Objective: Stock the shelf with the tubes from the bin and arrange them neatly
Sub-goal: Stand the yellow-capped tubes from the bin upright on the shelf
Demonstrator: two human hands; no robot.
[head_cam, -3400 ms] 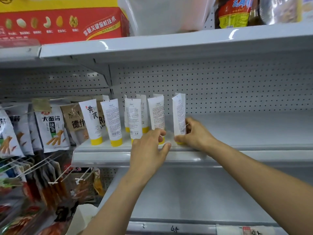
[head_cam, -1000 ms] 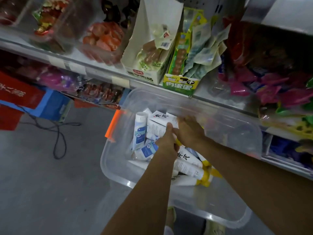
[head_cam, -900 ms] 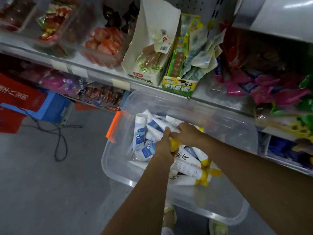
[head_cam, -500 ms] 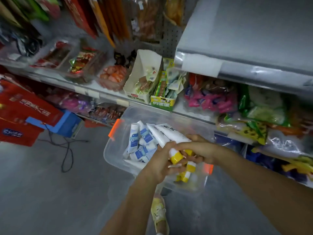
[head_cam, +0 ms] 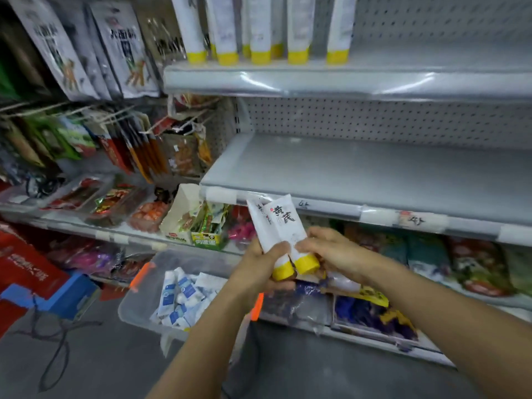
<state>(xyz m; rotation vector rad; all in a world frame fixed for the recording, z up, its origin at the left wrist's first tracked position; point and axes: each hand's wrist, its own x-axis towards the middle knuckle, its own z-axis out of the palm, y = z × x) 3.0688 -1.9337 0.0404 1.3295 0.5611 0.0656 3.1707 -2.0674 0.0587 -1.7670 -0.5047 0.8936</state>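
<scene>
Stock position, left to right:

- Hanging white snack packets point(head_cam: 123, 44): on pegs at upper left.
- Clear plastic bin with orange latches point(head_cam: 148, 273): on the floor, low centre-left, against the bottom shelving.
- Small blue-and-white tubes point(head_cam: 177, 298): loose heap inside the bin.
- Left hand point(head_cam: 259, 267): above the bin's right end, fingers and thumb wrapped round the lower end of the left held tube.
- Two white tubes with yellow caps point(head_cam: 283, 234): side by side and touching, caps down, tops leaning left, held between both hands in front of the middle shelf's edge.
- Right hand point(head_cam: 331, 251): fingertips pinching the right tube just above its cap.
- Grey metal middle shelf point(head_cam: 374, 174): behind and above the hands.
- Upper grey shelf point(head_cam: 288, 82): carries a standing row of matching yellow-capped tubes point(head_cam: 260, 30), caps down.
</scene>
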